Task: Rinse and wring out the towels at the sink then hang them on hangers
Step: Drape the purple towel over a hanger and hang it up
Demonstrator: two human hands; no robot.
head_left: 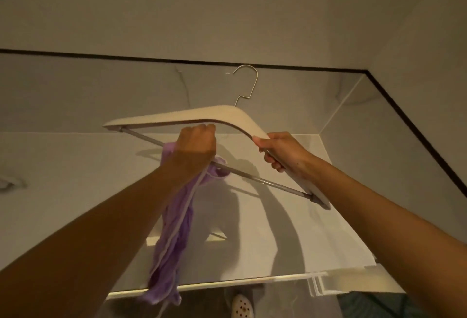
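The purple towel [174, 229] hangs below the left hand's [195, 146] clenched fingers at the slanting hanger bar [265, 181]; the right hand [280, 152] grips the wooden hanger [202, 115].

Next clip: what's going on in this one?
A person is putting a crumpled lilac towel onto a cream wooden hanger. The right hand holds the hanger's arm up; the left hand grips the towel at the metal crossbar. Most of the towel hangs below, bunched, not spread out.
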